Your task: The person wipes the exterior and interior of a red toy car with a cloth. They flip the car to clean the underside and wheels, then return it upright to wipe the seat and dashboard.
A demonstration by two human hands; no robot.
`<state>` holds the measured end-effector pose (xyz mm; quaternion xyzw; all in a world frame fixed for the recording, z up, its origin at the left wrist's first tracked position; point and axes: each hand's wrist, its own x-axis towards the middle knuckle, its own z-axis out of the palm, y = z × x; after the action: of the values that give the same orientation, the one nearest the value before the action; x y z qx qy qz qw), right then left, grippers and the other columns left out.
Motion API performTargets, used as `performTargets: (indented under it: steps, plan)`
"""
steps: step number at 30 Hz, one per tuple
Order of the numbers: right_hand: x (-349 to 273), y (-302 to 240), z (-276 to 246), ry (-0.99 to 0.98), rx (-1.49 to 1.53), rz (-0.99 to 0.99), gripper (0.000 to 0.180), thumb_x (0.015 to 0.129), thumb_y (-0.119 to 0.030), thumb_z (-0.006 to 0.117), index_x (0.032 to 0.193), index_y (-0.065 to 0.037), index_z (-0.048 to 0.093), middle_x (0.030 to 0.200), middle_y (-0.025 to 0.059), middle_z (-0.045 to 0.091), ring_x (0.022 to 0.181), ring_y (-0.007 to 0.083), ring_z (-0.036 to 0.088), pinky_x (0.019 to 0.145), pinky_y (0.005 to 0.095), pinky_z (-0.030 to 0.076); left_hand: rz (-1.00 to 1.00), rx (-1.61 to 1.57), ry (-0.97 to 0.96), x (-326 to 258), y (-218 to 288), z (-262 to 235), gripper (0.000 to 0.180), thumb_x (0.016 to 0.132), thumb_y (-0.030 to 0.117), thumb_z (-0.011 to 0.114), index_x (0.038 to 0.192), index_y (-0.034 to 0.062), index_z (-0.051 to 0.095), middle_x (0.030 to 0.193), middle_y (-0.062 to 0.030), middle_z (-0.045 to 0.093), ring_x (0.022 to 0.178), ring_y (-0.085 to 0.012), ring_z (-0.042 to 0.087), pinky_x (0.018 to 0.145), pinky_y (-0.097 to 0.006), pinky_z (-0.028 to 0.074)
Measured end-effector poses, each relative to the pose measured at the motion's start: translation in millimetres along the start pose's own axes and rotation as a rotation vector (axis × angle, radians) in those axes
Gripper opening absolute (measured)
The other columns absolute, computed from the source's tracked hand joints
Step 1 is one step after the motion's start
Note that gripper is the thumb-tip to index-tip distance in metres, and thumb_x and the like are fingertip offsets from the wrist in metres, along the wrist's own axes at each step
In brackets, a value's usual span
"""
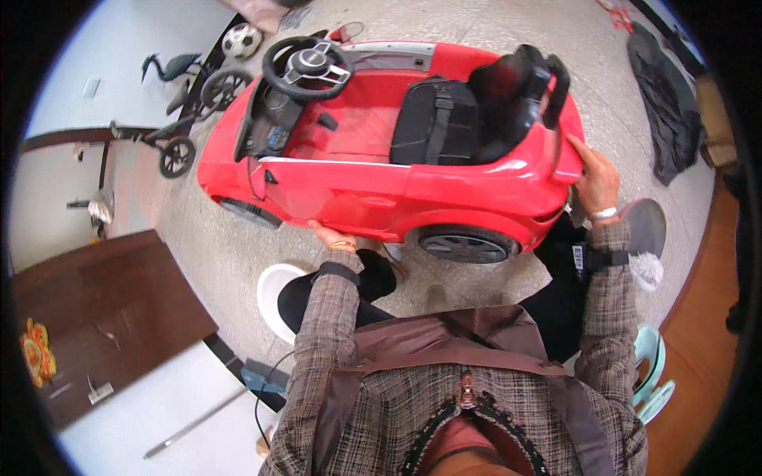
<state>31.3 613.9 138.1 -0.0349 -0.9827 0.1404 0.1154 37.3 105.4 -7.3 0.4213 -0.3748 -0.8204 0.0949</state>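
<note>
- Red ride-on toy car (381, 170) standing on all visible wheels on the speckled floor (214, 254), straight ahead of the knees, nose toward the left.
- Left hand (332, 236) tucked under the near sill just behind the front wheel (248, 213); fingers hidden beneath the body, so how far the grip is closed cannot be told, though in contact with the car's underside.
- Right hand (597, 184) laid flat and open against the rear corner of the car, fingers spread, pressing rather than wrapped around anything.
- Looks like a two-handed hold at side and tail, car not yet raised or tipped: wheels level with the floor.
- Black steering wheel (308, 67) and black seat (464, 111) fitted and in place; rear wheel (464, 244) mounted.
- Nearby: small black scooter (186, 119) and a football (241, 40) beyond the nose, dark cloth (663, 103) off the tail, white bowl (270, 297) close to the left knee.
</note>
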Motion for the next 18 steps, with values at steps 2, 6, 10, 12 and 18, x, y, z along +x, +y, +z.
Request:
performTargets:
  steps: [2,6,10,12,18]
  plan:
    - [-6,1,10,-0.019,-0.016,-0.016,0.051,0.075,-0.009,0.061,0.123,-0.025,0.061,0.084,0.0102,0.062,0.080,0.0296,0.062,0.067,0.0405,0.049,0.005,0.001,0.063,6,-11,-10,0.076,0.092,0.068,0.024,0.138,0.0099,0.042,0.139,-0.0103,0.047,0.126,-0.0327,0.045,0.105,-0.050,0.036]
    - [-15,4,29,-0.059,-0.067,-0.044,0.054,0.076,-0.003,0.060,0.126,-0.022,0.059,0.082,0.0098,0.061,0.079,0.0283,0.061,0.068,0.0389,0.049,0.001,-0.047,0.125,15,-42,-24,0.081,0.090,0.072,0.020,0.142,0.0117,0.038,0.144,-0.0094,0.041,0.130,-0.0316,0.041,0.108,-0.048,0.031]
    - [-19,3,55,-0.037,-0.073,-0.137,0.062,0.073,0.007,0.056,0.129,-0.018,0.057,0.082,0.0089,0.059,0.077,0.0263,0.059,0.070,0.0369,0.048,-0.024,-0.054,0.220,29,-66,-43,0.084,0.089,0.073,0.018,0.145,0.0141,0.033,0.148,-0.0085,0.036,0.133,-0.0309,0.037,0.111,-0.046,0.027]
    - [-18,1,69,-0.038,-0.056,-0.161,0.063,0.072,0.007,0.055,0.130,-0.017,0.056,0.083,0.0087,0.059,0.078,0.0262,0.058,0.071,0.0366,0.048,0.034,-0.078,0.222,43,-74,-50,0.082,0.088,0.073,0.020,0.144,0.0142,0.036,0.145,-0.0079,0.040,0.130,-0.0303,0.040,0.108,-0.046,0.031]
    - [-16,-6,103,-0.065,0.003,-0.231,0.069,0.068,0.011,0.054,0.133,-0.013,0.053,0.082,0.0099,0.056,0.075,0.0270,0.055,0.070,0.0370,0.047,0.026,-0.183,0.243,80,-98,-80,0.071,0.088,0.069,0.036,0.134,0.0152,0.047,0.132,-0.0078,0.053,0.118,-0.0286,0.052,0.099,-0.046,0.042]
